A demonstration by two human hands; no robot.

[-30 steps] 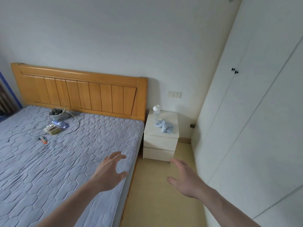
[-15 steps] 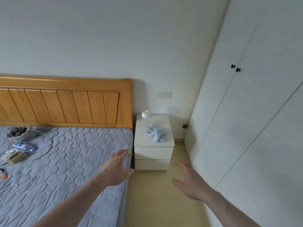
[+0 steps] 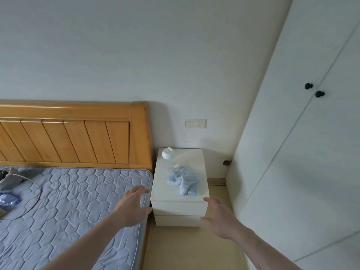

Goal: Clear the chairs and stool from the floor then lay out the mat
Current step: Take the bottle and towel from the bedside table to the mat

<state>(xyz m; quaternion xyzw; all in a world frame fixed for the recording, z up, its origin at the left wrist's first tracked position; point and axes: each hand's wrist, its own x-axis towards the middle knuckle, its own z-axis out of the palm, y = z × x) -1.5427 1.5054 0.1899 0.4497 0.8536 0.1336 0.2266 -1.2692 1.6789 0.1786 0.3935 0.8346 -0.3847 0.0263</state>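
entry: bedroom corner, head view. left hand [image 3: 132,206]: held out over the edge of the bed [image 3: 78,201], grip spread, fingers loosely fanned, holding nothing. right hand [image 3: 222,219]: held out over the floor [image 3: 194,248] in front of the nightstand [image 3: 179,205], grip likewise spread, nothing in it. nightstand: white, two drawers, between the bed and the wardrobe [image 3: 302,152]; on its top a pale blue cloth [image 3: 184,180] and a small white-capped bottle [image 3: 168,155]. bed: quilted blue cover, wooden headboard [image 3: 74,135], loose items and a cord at the far left. task items: chairs, stool and mat — none in view, whereabouts cannot be told from here. floor: the strip between bed and wardrobe shows no seating and no mat laid. progress, as a judgement: no step can be confirmed done; the visible strip has nothing to clear, but the mat is not down here, so laying it out remains, and the clearing may too.
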